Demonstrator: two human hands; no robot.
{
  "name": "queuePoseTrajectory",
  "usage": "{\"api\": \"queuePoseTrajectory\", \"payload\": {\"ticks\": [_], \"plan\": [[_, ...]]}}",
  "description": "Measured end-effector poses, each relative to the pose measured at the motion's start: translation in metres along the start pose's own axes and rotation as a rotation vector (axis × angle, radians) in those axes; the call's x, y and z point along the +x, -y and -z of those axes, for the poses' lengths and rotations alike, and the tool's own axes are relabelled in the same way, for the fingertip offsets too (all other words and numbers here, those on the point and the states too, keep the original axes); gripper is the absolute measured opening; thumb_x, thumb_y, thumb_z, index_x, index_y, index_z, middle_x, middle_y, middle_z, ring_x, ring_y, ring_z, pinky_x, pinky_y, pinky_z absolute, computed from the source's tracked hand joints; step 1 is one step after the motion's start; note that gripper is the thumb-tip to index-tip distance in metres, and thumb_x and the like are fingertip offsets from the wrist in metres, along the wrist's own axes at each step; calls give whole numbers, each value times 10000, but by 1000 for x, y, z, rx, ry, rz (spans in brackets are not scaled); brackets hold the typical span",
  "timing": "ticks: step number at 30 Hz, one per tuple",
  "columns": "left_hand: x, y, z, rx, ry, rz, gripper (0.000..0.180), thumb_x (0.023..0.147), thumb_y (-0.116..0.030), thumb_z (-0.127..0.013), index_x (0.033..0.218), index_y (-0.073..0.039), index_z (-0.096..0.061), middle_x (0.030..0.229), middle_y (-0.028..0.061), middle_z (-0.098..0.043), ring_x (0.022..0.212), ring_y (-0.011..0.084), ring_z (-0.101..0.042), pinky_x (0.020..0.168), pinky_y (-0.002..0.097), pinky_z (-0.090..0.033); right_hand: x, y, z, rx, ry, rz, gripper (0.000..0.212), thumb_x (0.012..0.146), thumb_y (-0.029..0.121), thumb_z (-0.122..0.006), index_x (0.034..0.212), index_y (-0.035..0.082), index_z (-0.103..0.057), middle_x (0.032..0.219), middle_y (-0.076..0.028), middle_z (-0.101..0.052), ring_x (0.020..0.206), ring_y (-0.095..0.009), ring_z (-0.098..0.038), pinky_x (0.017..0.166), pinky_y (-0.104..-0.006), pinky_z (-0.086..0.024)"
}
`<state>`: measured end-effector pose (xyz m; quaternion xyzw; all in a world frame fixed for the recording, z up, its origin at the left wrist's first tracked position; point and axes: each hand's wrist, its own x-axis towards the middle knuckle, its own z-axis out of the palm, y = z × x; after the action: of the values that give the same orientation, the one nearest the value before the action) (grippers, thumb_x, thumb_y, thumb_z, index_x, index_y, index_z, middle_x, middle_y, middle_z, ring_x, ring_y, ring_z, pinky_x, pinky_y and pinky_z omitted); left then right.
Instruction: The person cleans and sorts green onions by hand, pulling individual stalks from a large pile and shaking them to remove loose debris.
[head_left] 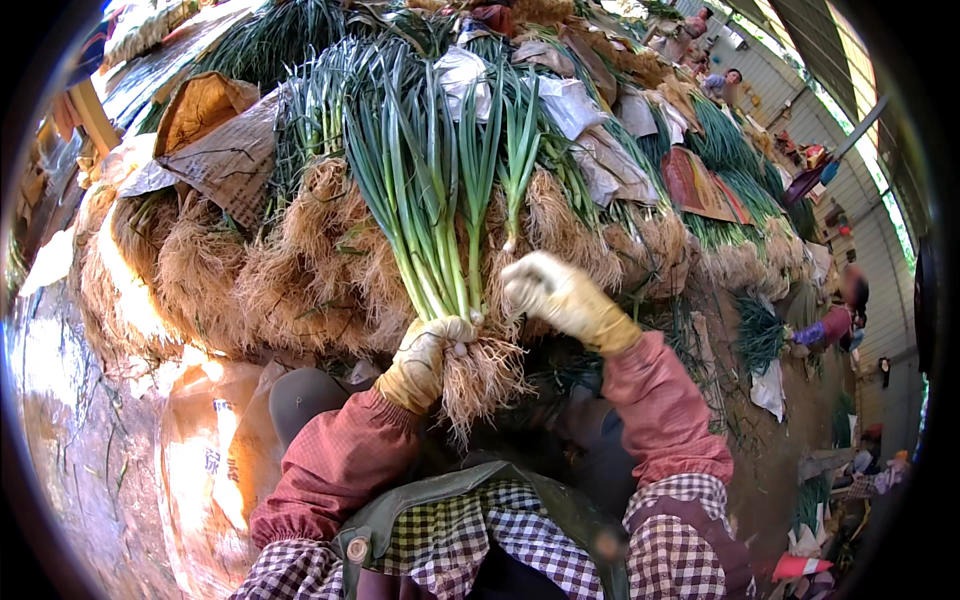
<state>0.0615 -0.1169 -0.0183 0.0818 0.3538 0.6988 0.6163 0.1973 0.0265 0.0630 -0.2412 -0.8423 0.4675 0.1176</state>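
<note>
The left hand (425,362), in a yellowish glove, has its grip closed around the white bases of a bunch of green onions (420,220) at the near edge of the heap (205,265), roots hanging below the fist and leaves lying back over it. The right hand (565,302) (1 of 2 gloved alike) is half-curled just beside a separate onion plant (517,150), and I cannot tell whether its grip holds anything. An orange sack (220,460) stands off the heap's near left corner.

Fisheye head view from close above, downward and forward onto the leafy bunch (437,225)
</note>
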Motion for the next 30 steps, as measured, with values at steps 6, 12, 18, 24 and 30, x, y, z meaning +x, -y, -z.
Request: {"api": "queuePoseTrajectory", "payload": {"ticks": [6,12,18,24,30], "plan": [[9,7,4,-83,-4,24,49,723,-34,-577,691,2,-571,638,39,-539,576,144,-524,546,238,-447,-1,-20,-53,-191,-88,302,129,845,145,-608,860,18,-599,789,-151,-603,742,-308,-603,669,-366,-474],[5,0,-2,26,-36,96,71,671,-15,-602,738,8,-601,594,21,-535,509,120,-498,487,223,-412,-15,-5,-48,-134,-167,358,64,825,76,-621,839,15,-609,752,-138,-588,703,-313,-600,631,-369,-481],[-2,-4,-13,-88,-35,-11,253,649,9,-607,901,19,-628,712,43,-598,577,142,-550,548,256,-455,-12,25,-38,-188,-148,608,70,848,79,-627,865,17,-600,734,-96,-584,666,-204,-608,602,-326,-495],[10,25,-4,94,-97,-133,267,668,54,-636,927,-9,-622,776,32,-613,652,151,-569,615,276,-479,102,53,-25,-1049,-110,214,251,871,184,-536,1078,49,-576,801,-130,-638,668,-247,-623,598,-342,-517],[3,14,-5,90,-96,-82,267,673,67,-625,929,-12,-624,766,43,-612,627,156,-571,589,282,-487,158,33,-9,-1091,-225,280,123,836,195,-575,794,79,-573,735,-115,-622,670,-296,-621,605,-371,-514]]}}
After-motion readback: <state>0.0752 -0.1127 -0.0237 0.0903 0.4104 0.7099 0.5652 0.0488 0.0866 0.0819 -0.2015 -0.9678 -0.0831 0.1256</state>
